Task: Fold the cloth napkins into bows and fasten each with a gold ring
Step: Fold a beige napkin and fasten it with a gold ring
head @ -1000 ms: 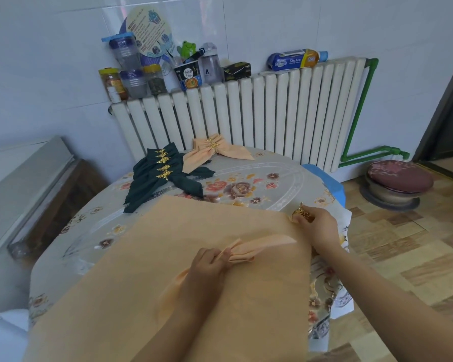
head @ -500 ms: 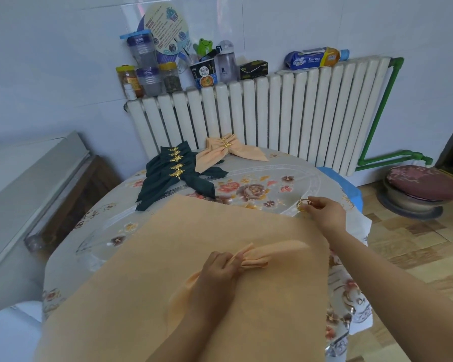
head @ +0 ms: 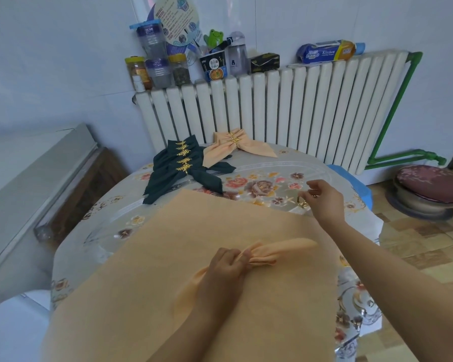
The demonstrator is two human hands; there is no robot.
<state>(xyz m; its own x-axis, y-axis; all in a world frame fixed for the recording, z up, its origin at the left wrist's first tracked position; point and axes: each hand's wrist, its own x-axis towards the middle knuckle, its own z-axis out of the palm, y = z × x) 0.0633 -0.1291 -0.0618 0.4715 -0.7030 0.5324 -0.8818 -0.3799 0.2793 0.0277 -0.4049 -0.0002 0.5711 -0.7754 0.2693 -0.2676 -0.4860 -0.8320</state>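
A: What is each hand doing?

B: The left hand pinches the gathered middle of a peach napkin, pleated into a bow and lying on the big peach cloth that covers the near side of the round table. The right hand is past the far edge of that cloth, its fingers curled round a gold ring at the tabletop.

A: So the ring goes on next?

B: That is my reading. I would keep the left pinch tight so the pleats do not spread, bring the ring to the free right-hand end of the bow, thread that end through, then slide the ring to the pinched middle. Letting go early would likely undo the folds.

A: How far along is the job?

B: At the far side of the table lie a stack of dark green bows and a peach bow, all with gold rings on.

A: And the room?

B: The table wears a floral cover. Behind it stands a white radiator with jars, bottles and a wipes pack on top; a green pipe runs down beside it. A cushioned stool sits to the table's right on a tiled floor.
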